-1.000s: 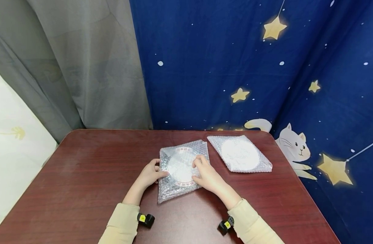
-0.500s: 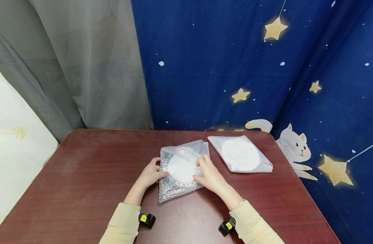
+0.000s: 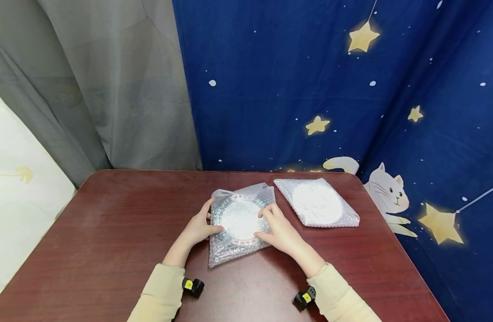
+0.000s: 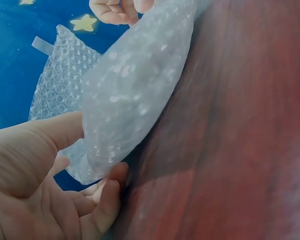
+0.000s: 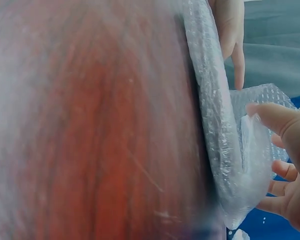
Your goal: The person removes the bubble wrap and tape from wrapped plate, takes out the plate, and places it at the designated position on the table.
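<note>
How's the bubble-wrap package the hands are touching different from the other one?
The left hand and right hand touch the front package; neither touches the far package. The front package shows a reddish-marked ring; the far package shows no such ring. Both are bubble-wrapped, showing something round and white.

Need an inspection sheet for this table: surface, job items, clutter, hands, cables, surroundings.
Surface: red-brown table, wood-grained, glare at the near side.
Job items: near packet and far packet, both in bubble wrap, a round white shape in each; the far one lies to the right.
Clutter: nothing seen.
Hands: left hand grips the near packet's left edge; right hand touches its right part, grip unclear.
Cables: nothing seen.
Surroundings: grey curtain, starry blue curtain.
</note>
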### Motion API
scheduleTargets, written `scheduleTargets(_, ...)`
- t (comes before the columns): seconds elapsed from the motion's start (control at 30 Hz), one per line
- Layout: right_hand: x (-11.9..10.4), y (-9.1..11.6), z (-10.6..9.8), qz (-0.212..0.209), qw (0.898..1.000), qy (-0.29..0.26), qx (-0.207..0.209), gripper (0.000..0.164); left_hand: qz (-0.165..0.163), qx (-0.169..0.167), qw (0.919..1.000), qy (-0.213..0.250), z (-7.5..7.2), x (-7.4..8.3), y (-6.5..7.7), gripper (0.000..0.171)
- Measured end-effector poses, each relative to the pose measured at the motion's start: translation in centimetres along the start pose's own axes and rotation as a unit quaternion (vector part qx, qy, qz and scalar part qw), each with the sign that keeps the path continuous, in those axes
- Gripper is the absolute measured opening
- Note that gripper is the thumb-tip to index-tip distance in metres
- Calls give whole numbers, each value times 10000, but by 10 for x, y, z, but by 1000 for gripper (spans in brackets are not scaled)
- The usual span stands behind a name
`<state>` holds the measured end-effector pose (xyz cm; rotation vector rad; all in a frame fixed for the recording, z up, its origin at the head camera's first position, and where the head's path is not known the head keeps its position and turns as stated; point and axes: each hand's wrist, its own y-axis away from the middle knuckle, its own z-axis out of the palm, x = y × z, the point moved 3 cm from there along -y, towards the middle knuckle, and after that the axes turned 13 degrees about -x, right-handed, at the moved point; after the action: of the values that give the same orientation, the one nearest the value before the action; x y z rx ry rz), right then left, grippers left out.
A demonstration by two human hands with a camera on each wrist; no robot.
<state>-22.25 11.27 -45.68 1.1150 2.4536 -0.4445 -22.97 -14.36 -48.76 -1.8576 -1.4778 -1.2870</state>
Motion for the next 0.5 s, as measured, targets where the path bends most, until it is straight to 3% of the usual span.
scheduleTargets(0.27,-3,4,-3,-109,9990,254,-341,58,401,-421,9958,-711,-12,7,-6,100)
scheduleTargets(0.5,-4,7,-5,-184,9984,330,-426,59,305,-643,9947,-743,-15,9,-10,102)
